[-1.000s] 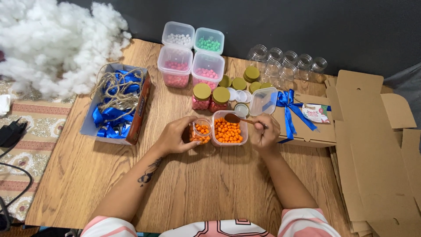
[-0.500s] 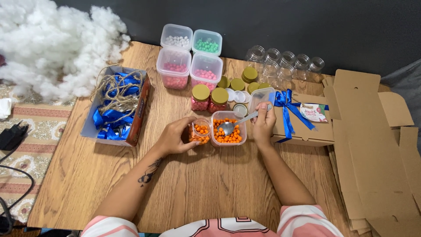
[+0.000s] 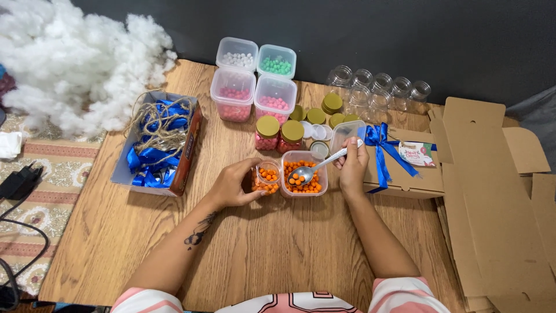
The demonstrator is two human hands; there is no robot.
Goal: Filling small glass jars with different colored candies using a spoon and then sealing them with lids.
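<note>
My left hand (image 3: pixel 233 184) grips a small glass jar (image 3: pixel 267 175) partly filled with orange balls, standing on the wooden table (image 3: pixel 260 249). Right beside it sits a square clear tub of orange balls (image 3: pixel 304 177). My right hand (image 3: pixel 352 165) holds a metal spoon (image 3: pixel 315 167) by its handle; the bowl carries a few orange balls and hovers over the tub, near the jar.
Two gold-lidded jars of pink balls (image 3: pixel 279 134) stand behind the tub. Further back are tubs of pink, white and green balls (image 3: pixel 255 78), loose gold lids, empty glass jars (image 3: pixel 379 90). A box of blue ribbon and twine (image 3: pixel 159 139) lies left, a ribboned cardboard box (image 3: pixel 399 168) and flat cardboard right, white stuffing (image 3: pixel 75 64) far left.
My right hand lowered the spoon into the tub and brought it up loaded with orange balls. My left hand stayed on the jar.
</note>
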